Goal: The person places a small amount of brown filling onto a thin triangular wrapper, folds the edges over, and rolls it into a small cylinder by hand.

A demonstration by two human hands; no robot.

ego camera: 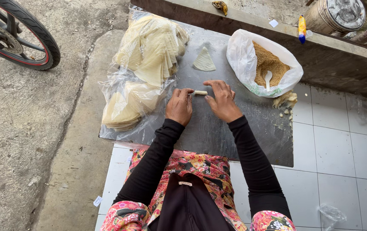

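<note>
Both hands pinch a small pale rolled wrapper [200,93] on the smooth grey metal tabletop [209,132]: left hand [180,105] curled shut on one end, right hand [223,100] half-open with fingertips on the other.

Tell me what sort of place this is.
Probably an outdoor, home-style food preparation spot at ground level. A metal sheet lies on white floor tiles beside bare concrete, with stacked wrappers in plastic, a bag of crumbs, and a bike wheel close by.
</note>
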